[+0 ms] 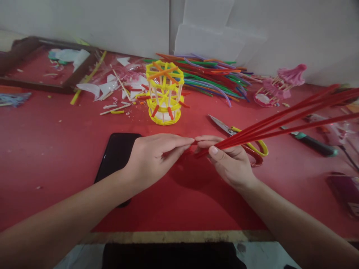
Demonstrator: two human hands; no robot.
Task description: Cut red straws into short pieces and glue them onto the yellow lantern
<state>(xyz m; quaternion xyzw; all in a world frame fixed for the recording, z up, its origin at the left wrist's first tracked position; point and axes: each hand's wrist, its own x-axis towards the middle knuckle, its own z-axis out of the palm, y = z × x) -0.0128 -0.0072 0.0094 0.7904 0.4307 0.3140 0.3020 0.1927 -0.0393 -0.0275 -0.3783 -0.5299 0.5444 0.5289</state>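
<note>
Several long red pipe cleaners (269, 125) are pinched near their lower ends by my right hand (231, 160), fanning out toward the upper right. My left hand (157, 155) is closed, its thumb and fingertips pressed together against the right fingertips; what lies in that pinch, if anything, is hidden. Beyond the hands stands a small round tower of yellow pipe cleaner and sticks (165, 93), with short red pieces jutting from its middle ring. Scissors (235, 132) with yellow and red handles lie partly behind my right hand. Under my left wrist is a black phone (116, 153).
A heap of coloured pipe cleaners (207, 74) lies along the wall. To its right leans a pink stick model (277, 89). A green-and-black cutter (314, 144) and a dark phone-like object (343, 192) are at right. Scraps (112, 89) and a brown frame (64, 89) are at left.
</note>
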